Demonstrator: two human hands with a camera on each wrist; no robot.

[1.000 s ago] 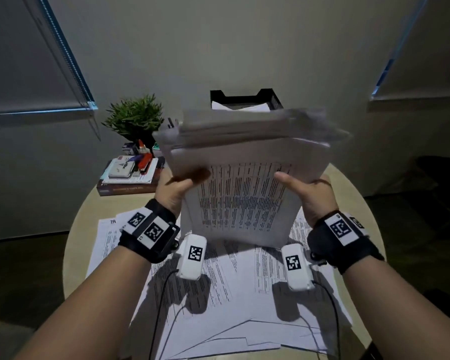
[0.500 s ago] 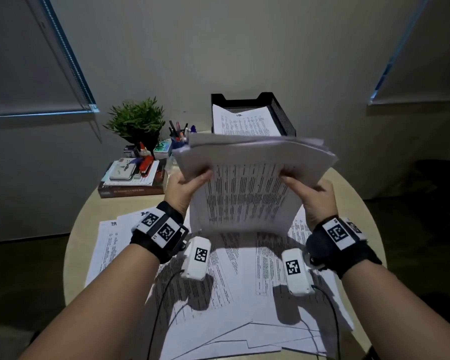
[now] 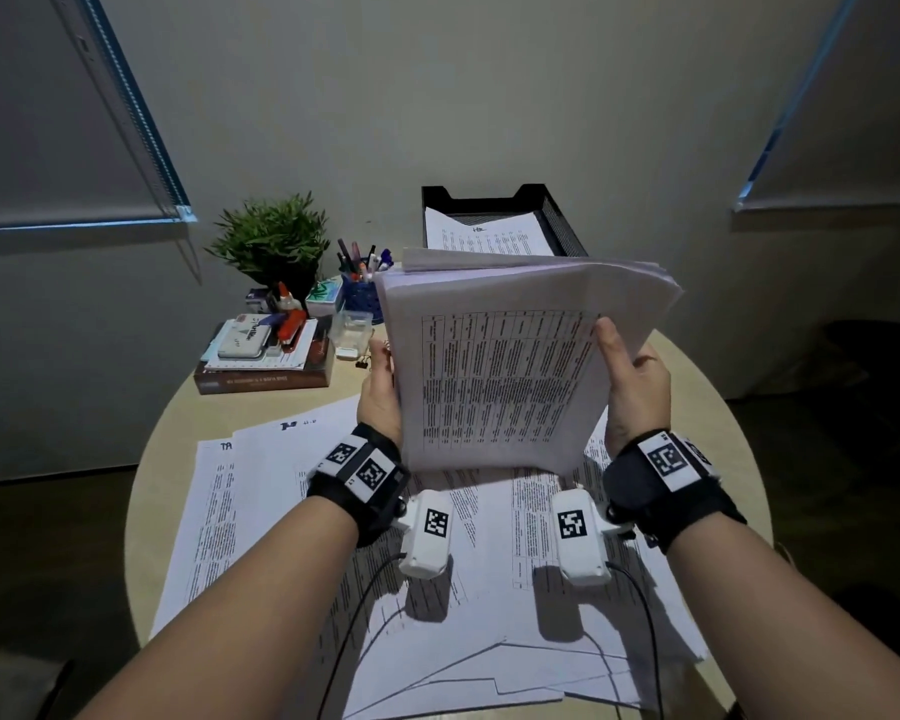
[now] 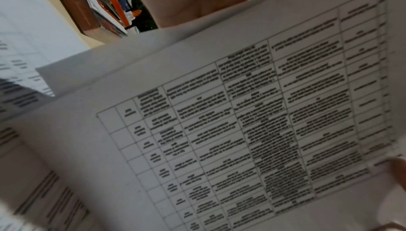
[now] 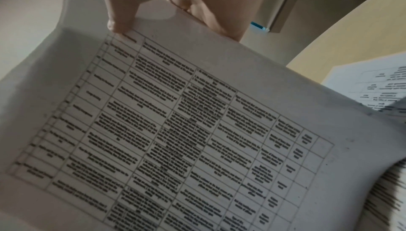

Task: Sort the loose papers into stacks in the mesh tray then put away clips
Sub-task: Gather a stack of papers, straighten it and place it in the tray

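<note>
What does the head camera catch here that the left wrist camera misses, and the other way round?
Only the head view shows the mesh tray with a sheet in it, the plant, the pen cup and both hands, left and right, on the stack's sides. Only the left wrist view shows the printed table's grid close up, though blurred. Both show the held stack, the brown book and the loose sheets on the table.

Both forearms raised, wrists cocked back. Left hand grips the left edge of the paper stack; right hand grips the right edge, thumb flat across the printed face.
</note>
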